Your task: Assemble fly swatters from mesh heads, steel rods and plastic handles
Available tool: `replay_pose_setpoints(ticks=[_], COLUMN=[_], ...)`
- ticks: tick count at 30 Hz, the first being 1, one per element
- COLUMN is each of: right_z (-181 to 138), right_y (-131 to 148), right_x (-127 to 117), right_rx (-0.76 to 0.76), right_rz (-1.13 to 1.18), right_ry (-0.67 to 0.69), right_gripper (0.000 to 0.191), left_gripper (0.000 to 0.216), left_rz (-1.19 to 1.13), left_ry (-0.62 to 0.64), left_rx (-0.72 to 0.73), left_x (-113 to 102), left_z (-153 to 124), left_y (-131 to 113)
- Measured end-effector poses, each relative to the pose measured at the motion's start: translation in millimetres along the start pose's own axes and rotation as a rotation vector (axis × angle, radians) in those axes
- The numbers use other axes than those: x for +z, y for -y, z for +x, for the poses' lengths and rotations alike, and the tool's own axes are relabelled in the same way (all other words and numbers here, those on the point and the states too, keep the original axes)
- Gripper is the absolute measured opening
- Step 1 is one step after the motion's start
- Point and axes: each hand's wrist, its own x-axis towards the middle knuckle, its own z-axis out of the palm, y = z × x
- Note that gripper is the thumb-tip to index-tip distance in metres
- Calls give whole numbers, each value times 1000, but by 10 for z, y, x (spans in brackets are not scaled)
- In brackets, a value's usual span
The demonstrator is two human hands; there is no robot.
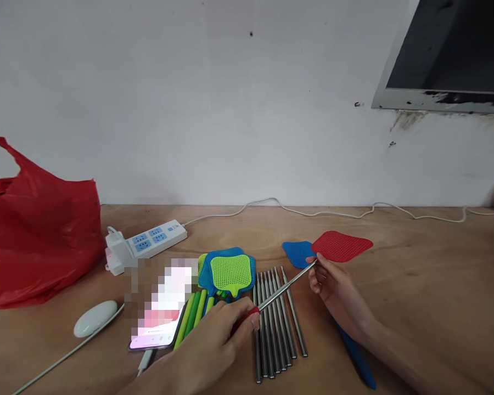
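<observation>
My left hand (218, 334) is closed round the red handle of a fly swatter, whose metal rod (288, 285) runs up and to the right. My right hand (331, 285) pinches the rod's far end just under the red mesh swatter head (341, 245). Below the rod, several bare metal rods (275, 323) lie side by side on the wooden table (415, 285). A blue swatter (297, 252) lies under my right hand, its handle showing past my forearm.
A pile of green and blue swatter heads (229, 271) with green handles (193, 315) lies left of the rods. A phone (158, 310), a white mouse-like object (94, 318), a power strip (146, 244) and a red plastic bag (33, 236) stand at left. A white cable (333, 213) runs along the wall.
</observation>
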Motion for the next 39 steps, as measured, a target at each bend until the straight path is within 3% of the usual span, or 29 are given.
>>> replay_pose_setpoints(ticks=[10,12,17,20,27,33,39], right_z=[-41,-92,-233,-273,-219,-152,-225], right_y=[-38,-52,-157,-204,-97,-127,-181], right_x=[79,132,281,337,338,236,206], right_rx=[-82,-80,-31,-3,62,26,2], right_rz=[-76,-79,-75,-68,-6,35,20], right_ry=[11,22,81,108,109,12,-6], right_gripper=[34,36,40,42,44,32,35], left_gripper=[36,41,52,52,52,55,62], left_rz=[-130,-269,-724,-859,-749,-646,-576], left_ry=[-51,-11,212,233,175,165,178], left_rx=[41,29,-211,-229,-167,-186,-190], left_x=[-20,-16,51,70,56,73,17], left_z=[-19,-3,44,69,123,75,55], left_y=[-31,-54,-93,-136,-141,-120,-166])
